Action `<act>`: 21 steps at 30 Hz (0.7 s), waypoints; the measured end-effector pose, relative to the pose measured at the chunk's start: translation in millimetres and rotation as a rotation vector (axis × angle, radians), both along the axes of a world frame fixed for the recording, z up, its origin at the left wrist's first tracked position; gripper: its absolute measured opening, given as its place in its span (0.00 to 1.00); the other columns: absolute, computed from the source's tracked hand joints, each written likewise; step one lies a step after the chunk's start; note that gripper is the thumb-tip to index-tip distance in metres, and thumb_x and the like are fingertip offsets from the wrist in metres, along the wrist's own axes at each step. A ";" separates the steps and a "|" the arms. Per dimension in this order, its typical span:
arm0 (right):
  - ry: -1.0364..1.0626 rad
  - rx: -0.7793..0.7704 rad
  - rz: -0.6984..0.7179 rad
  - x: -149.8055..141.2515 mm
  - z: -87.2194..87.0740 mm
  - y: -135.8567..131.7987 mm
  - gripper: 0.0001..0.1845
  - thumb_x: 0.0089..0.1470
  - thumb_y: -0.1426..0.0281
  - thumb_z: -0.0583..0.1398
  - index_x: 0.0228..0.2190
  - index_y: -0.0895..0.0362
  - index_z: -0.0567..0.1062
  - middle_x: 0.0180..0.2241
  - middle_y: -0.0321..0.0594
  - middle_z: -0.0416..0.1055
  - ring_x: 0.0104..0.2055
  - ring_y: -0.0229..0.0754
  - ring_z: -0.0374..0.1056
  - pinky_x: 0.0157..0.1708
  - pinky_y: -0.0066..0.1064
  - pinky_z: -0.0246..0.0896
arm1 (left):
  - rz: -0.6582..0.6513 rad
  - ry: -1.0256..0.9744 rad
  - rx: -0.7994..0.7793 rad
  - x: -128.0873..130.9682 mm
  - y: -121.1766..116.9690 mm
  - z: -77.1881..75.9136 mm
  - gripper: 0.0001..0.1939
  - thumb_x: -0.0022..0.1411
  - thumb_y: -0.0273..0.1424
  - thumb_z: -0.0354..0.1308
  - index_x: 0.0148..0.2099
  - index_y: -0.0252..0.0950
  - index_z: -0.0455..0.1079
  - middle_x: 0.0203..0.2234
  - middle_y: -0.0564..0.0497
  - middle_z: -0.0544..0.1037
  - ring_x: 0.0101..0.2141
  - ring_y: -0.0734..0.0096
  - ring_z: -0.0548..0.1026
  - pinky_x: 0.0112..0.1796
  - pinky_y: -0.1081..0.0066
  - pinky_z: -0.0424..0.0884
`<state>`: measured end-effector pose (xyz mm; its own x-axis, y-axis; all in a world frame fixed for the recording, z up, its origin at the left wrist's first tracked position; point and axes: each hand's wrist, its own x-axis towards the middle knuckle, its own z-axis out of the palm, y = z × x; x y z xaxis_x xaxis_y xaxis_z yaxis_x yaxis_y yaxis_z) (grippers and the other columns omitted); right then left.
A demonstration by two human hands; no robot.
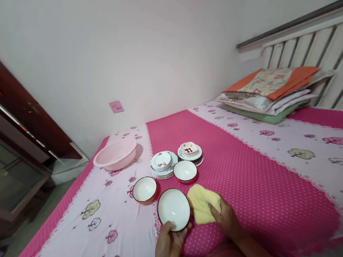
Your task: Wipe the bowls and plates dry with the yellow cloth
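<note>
Bed [239,178], pink & white, under both grips; wall [160,51] ahead, door [18,88] far off L. L grip [170,242] grasps bowl [174,207] by near edge; R grip [227,217] clutches cloth [203,204], just R of bowl. Past L grip: 2 other bowls [145,189], one btwn it & plates [161,161]; basin [116,154] farther L. Bedding pile [274,88] well off, fwd-R of R grip.

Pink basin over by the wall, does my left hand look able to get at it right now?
Probably not as things stand: the left hand is holding a white bowl, and an orange-sided bowl sits roughly between that hand and the pink basin.
</note>
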<state>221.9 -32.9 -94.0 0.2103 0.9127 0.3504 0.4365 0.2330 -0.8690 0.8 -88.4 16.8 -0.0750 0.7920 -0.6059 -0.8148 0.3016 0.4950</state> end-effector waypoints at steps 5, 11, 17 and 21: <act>0.015 -0.014 -0.003 0.3 9.1 -2.1 0.23 0.57 0.52 0.59 0.44 0.57 0.75 0.38 0.51 0.83 0.40 0.56 0.80 0.43 0.43 0.75 | 0.085 -0.131 0.179 3.6 6.5 -11.7 0.45 0.54 0.12 0.53 0.73 0.41 0.57 0.48 0.41 0.85 0.50 0.48 0.83 0.54 0.44 0.78; 0.078 -0.056 0.010 -1.3 15.7 -4.7 0.24 0.56 0.49 0.62 0.42 0.56 0.75 0.36 0.49 0.82 0.38 0.54 0.79 0.41 0.41 0.74 | 0.146 -0.109 0.209 10.9 4.9 -28.2 0.44 0.57 0.13 0.56 0.73 0.43 0.60 0.51 0.43 0.84 0.54 0.50 0.81 0.57 0.48 0.76; 0.200 -0.121 -0.011 0.5 24.1 -3.1 0.27 0.49 0.48 0.66 0.40 0.57 0.77 0.38 0.52 0.83 0.42 0.59 0.79 0.47 0.46 0.74 | 0.169 -0.119 0.274 12.8 0.8 -27.7 0.32 0.66 0.22 0.60 0.70 0.43 0.64 0.53 0.43 0.84 0.56 0.48 0.80 0.57 0.43 0.75; 0.321 -0.196 -0.001 5.5 31.2 -3.5 0.25 0.47 0.50 0.68 0.37 0.57 0.79 0.38 0.51 0.84 0.40 0.59 0.81 0.43 0.46 0.77 | 0.156 -0.092 0.270 8.5 1.8 -32.5 0.26 0.69 0.29 0.62 0.67 0.39 0.68 0.54 0.40 0.83 0.57 0.49 0.79 0.56 0.47 0.77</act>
<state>227.4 -36.4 -62.8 0.2823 0.9555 0.0853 0.1348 0.0485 -0.9897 9.4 -86.6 -15.7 -0.1625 0.9083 -0.3854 -0.8862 0.0375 0.4619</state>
